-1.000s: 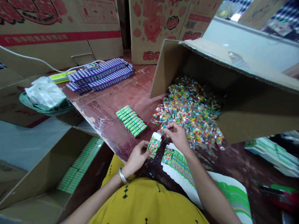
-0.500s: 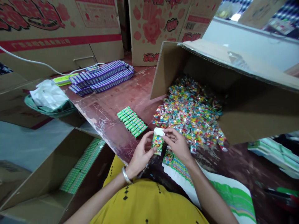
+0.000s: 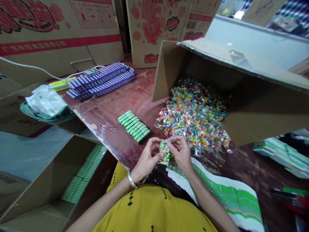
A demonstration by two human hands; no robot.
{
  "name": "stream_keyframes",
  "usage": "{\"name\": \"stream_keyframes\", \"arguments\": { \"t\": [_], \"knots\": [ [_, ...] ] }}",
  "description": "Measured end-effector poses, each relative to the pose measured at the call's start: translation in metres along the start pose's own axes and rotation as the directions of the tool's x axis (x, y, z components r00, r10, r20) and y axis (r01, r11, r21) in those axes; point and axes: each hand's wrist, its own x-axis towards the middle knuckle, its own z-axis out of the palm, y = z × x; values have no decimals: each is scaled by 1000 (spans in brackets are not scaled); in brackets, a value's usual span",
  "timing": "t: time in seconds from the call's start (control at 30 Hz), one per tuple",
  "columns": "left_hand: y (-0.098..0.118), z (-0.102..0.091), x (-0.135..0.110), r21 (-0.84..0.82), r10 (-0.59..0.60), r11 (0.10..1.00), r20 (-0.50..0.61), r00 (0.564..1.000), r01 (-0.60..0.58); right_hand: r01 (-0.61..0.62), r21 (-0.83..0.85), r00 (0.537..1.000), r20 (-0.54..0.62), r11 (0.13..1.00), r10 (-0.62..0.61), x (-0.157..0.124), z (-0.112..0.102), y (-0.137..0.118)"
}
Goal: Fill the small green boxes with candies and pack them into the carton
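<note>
One small green box point(image 3: 165, 154) sits pinched in both grips: the left hand point(image 3: 144, 161) at its left side, the right hand point(image 3: 182, 154) at its upper end. On the surface point(image 3: 142, 91), green packs point(image 3: 134, 126) line up toward ten o'clock from it, and clear packets point(image 3: 193, 119) heap toward one o'clock.

Yellow garment point(image 3: 145, 212) — black diamond motifs point(image 3: 130, 201), silver bangle point(image 3: 131, 179)
</note>
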Motion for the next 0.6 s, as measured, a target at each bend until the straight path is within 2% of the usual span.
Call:
{"name": "stream_keyframes", "arguments": {
  "t": [0.13, 0.23, 0.33, 0.47, 0.53, 0.6],
  "knots": [
    [2, 0, -2, 13, -30, 999, -34, 999, 31, -20, 3, 997, 75, 1000, 20, 7, 0, -4],
    [3, -1, -3, 94, -12, 995, -50, 999, 17, -133, -5, 985, 111, 991, 133, 13, -5, -6],
    [6, -4, -4, 161, 3, 987, -4, 1000, -3, -228, -40, 960, 159, 973, 231, 19, -12, -8],
    [8, -6, -6, 218, 7, 976, 59, 998, -19, -284, -9, 935, 218, 959, 279, 26, -19, -9],
    [7, -7, -7, 241, 3, 970, 69, 998, -20, -287, -8, 927, 249, 958, 280, 27, -21, -10],
    [6, -8, -6, 248, -1, 969, 70, 998, -16, -220, -65, 939, 257, 973, 229, 26, -21, -12]
  ]
}}
